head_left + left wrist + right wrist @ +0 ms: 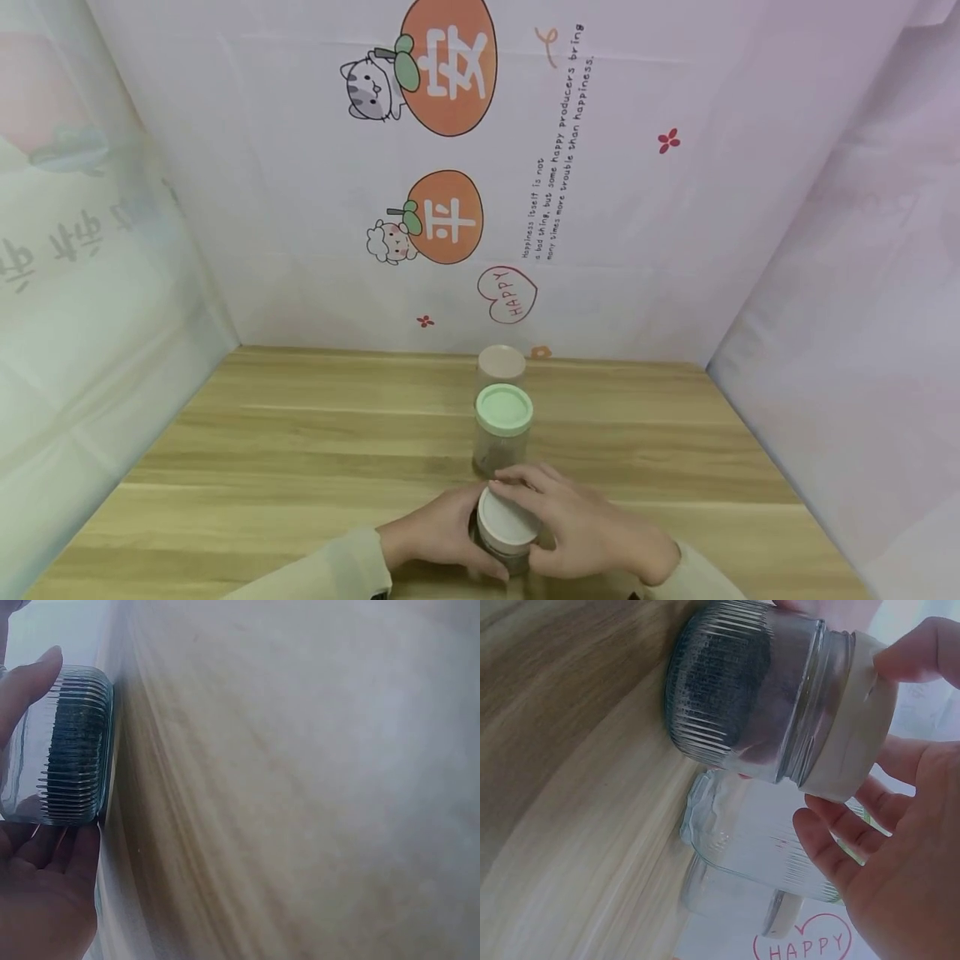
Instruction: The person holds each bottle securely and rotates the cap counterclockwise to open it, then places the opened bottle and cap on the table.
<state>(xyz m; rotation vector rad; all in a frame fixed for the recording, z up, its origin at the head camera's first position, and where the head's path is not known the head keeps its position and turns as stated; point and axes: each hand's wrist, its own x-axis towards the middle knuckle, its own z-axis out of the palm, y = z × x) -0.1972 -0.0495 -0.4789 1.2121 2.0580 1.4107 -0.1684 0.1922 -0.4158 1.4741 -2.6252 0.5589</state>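
Note:
A ribbed glass jar (787, 690) with dark contents in its lower part stands on the wooden table near the front. Its off-white lid (508, 518) sits on the neck, with some glass threads showing beneath the lid in the right wrist view. My left hand (442, 529) grips the glass body from the left; in the left wrist view the thumb (34, 682) lies on one side and the fingers on the other. From the right, my right hand (581, 525) holds the lid around its rim, thumb on the near side and fingers on the far side.
Right behind the held jar stands a glass jar with a light green lid (504, 410). Farther back, by the rear wall, is another jar with a beige lid (502, 362). Printed cloth walls (615, 250) enclose the wooden table (300, 450) at the back and both sides.

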